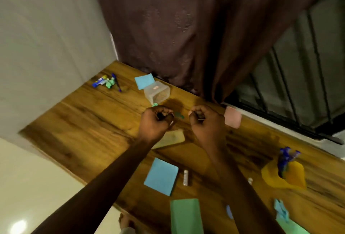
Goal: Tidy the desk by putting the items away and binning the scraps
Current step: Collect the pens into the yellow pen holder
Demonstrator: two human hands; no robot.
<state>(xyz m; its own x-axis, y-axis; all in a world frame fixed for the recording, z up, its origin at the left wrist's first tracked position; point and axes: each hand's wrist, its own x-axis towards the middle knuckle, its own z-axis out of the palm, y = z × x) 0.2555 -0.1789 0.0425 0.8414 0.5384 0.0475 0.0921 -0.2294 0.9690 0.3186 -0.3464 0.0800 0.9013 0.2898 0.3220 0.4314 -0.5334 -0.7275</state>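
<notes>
Both hands hover over the middle of the wooden bench (84, 114), fingers curled tight. The left hand (156, 120) and right hand (203, 120) are blurred, so I cannot tell whether either holds a scrap. Between them lie green paper scraps (180, 115). A clear plastic container (157, 93) sits at 12 o'clock from the left hand. A blue sheet (161, 176) lies at 6 o'clock, and a yellow pen cup (285, 176) at 4 o'clock.

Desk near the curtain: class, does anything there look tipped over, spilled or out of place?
Yes. The clear tub seems to lie on its side, not upright, with a green scrap at its mouth, as if spilled.
</notes>
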